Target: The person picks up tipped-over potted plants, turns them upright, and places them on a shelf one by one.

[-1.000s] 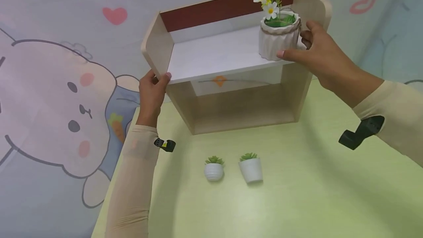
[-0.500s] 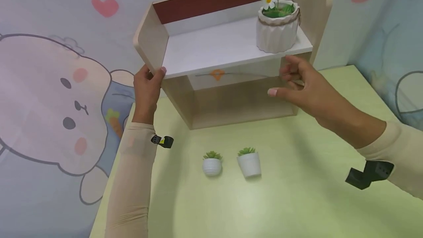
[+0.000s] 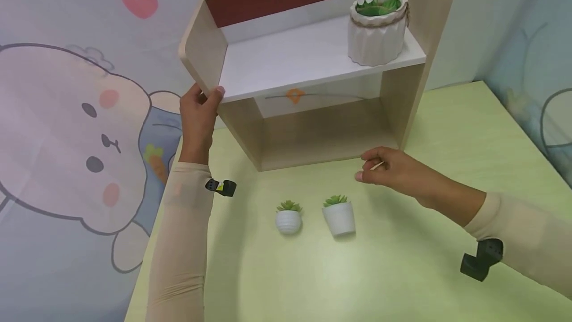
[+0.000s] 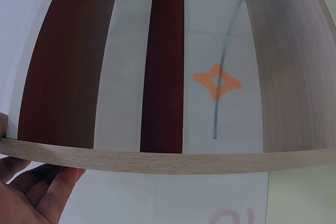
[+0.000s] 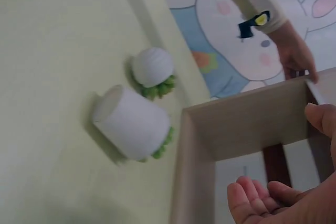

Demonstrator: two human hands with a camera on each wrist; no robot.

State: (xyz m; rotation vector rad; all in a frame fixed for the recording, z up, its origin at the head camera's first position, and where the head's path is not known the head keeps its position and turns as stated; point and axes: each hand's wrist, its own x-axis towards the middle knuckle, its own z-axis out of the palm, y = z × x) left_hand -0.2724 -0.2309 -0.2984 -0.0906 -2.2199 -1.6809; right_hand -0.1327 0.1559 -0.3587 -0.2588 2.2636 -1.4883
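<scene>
My left hand (image 3: 198,118) pinches the left side panel of the shelf (image 3: 286,61), thumb up over the board's edge, fingers behind the panel. My right hand (image 3: 386,170) holds nothing: its fingers are loosely bent, the thumb apart from them, over the table (image 3: 402,272) just in front of the shelf's lower right corner.

Below and to the left of that hand, apart from it, is the tapered pot (image 3: 339,218) with its succulent; the round pot (image 3: 288,222) is beside it, not touching. Both seem to lie on their sides, leaves toward the shelf. The flower pot (image 3: 375,39) stands upright on the upper board, near the right panel.

I judge that I am between placements, with the flower pot set and the two small ones left. Next, I think, my right hand needs to reach the tapered pot, close around its sides and turn it upright, while my left keeps the shelf steady.

I can read no brand or label anywhere. The black camera (image 3: 225,188) on my left wrist has a yellow patch without legible lettering, and the wall cloth (image 3: 67,138) shows cartoon drawings.
</scene>
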